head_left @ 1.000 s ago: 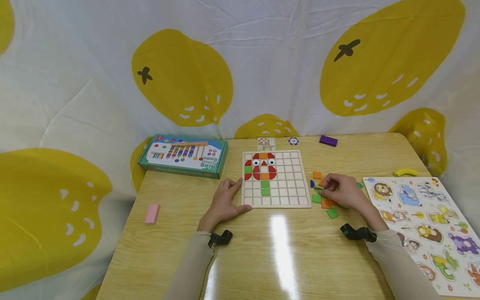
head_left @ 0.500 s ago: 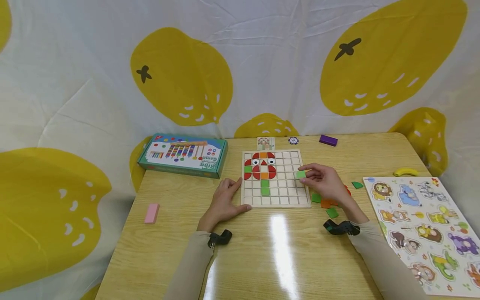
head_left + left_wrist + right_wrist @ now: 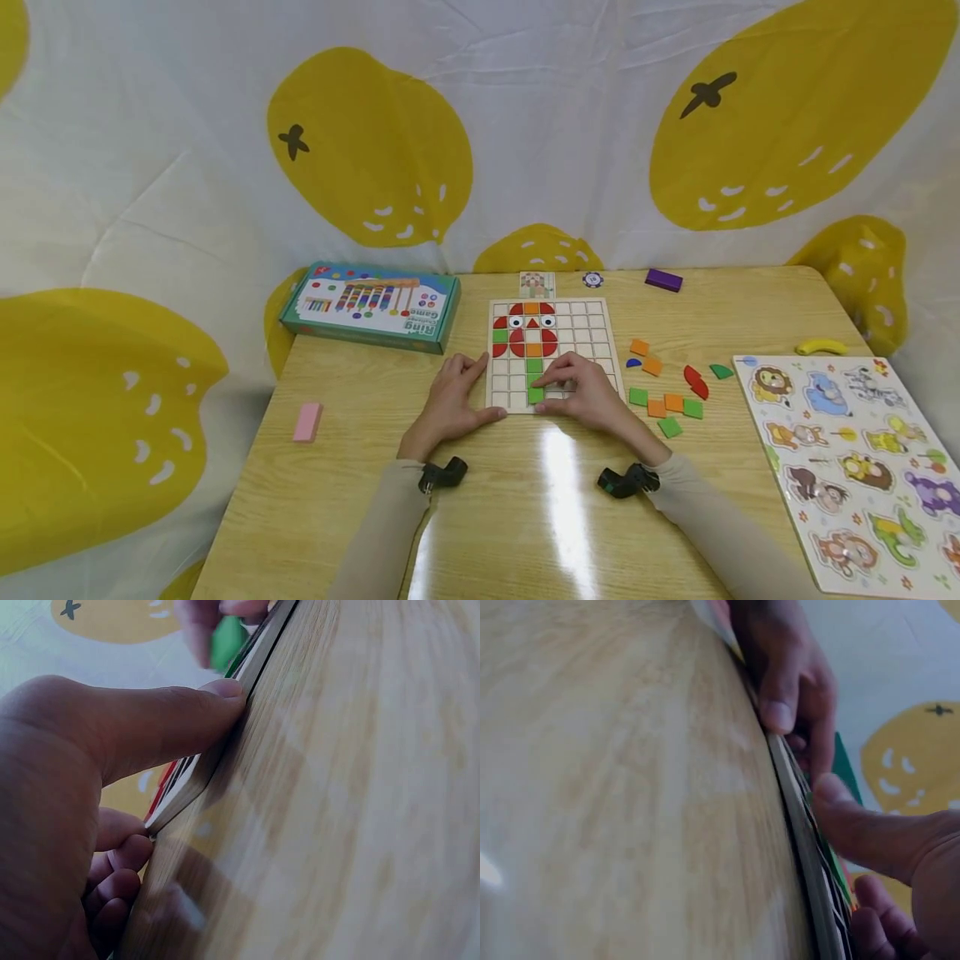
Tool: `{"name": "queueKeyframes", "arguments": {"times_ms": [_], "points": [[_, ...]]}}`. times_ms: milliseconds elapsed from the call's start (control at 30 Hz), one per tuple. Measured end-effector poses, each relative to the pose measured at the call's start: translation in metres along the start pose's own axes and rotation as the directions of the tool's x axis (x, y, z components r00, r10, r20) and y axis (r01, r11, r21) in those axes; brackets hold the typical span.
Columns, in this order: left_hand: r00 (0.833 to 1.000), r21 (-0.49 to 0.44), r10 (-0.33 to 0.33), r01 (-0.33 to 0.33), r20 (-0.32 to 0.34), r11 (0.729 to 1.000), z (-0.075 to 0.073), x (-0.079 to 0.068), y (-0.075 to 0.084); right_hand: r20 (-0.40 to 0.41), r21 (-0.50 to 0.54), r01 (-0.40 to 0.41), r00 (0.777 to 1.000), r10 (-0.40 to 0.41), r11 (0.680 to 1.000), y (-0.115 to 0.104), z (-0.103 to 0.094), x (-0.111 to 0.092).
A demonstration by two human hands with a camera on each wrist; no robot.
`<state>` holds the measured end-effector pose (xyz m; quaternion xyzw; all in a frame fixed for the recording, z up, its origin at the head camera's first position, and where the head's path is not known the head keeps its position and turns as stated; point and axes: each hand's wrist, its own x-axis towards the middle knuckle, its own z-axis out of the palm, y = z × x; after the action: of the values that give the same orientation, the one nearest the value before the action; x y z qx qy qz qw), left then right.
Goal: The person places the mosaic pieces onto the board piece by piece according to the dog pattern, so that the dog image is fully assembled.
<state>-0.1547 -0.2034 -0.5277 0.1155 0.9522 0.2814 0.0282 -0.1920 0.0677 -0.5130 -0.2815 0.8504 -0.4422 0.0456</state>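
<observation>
A wooden grid board [image 3: 577, 335] lies in the middle of the table, bearing a red, orange and green pattern with two round eye tiles [image 3: 516, 322] at its upper left. Below it runs a column of green squares. My right hand [image 3: 585, 392] pinches a green square tile [image 3: 536, 396] at the lower end of this column; in the left wrist view the held tile [image 3: 227, 645] is blurred. My left hand [image 3: 450, 398] rests at the board's lower left corner, thumb along the front edge and index finger at the left edge. Its other fingers [image 3: 120, 881] are bent.
Right of the board lie loose orange tiles [image 3: 656, 408], green tiles [image 3: 670, 427] and red pieces [image 3: 696, 382]. A picture card [image 3: 537, 284] stands behind it. Beyond are an animal puzzle [image 3: 828, 425], toy banana [image 3: 821, 347], game box [image 3: 371, 307], pink block [image 3: 307, 422] and purple block [image 3: 663, 280].
My right hand has picked up a green square from the loose tiles and carried it left across to the board's lower part. The left hand has stayed at the corner.
</observation>
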Motion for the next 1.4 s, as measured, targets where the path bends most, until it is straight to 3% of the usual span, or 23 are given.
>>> {"name": "queueKeyframes", "arguments": {"times_ms": [167, 733, 833, 933, 1133, 1267, 1400], "points": [[1.000, 0.009, -0.003, 0.003, 0.001, 1.000, -0.001, 0.001, 0.001, 0.014, -0.073, 0.013, 1.000, -0.012, 0.997, -0.002, 0.002, -0.003], [1.000, 0.002, -0.003, 0.003, -0.015, 1.000, 0.001, 0.000, 0.000, -0.002, -0.043, 0.102, 0.995, -0.102, 0.994, 0.002, -0.006, -0.007], [1.000, -0.003, 0.002, -0.002, -0.013, 1.000, 0.001, -0.001, 0.000, -0.043, -0.048, 0.036, 0.998, -0.038, 0.998, 0.009, -0.025, -0.011], [1.000, -0.010, -0.002, 0.002, -0.008, 1.000, 0.001, -0.001, 0.000, -0.113, -0.108, -0.059, 0.993, 0.047, 0.992, 0.024, -0.057, -0.020], [1.000, -0.009, -0.017, 0.017, -0.008, 1.000, 0.000, -0.002, 0.001, -0.190, -0.298, -0.178, 0.974, 0.125, 0.938, 0.056, -0.114, -0.044], [1.000, -0.010, -0.025, 0.025, -0.010, 1.000, 0.000, -0.003, 0.001, -0.173, -0.347, -0.213, 0.972, 0.161, 0.913, 0.064, -0.126, -0.052], [1.000, -0.020, -0.019, 0.019, -0.013, 1.000, 0.001, -0.002, 0.002, -0.163, -0.320, -0.237, 0.968, 0.193, 0.918, 0.065, -0.130, -0.052]]}}
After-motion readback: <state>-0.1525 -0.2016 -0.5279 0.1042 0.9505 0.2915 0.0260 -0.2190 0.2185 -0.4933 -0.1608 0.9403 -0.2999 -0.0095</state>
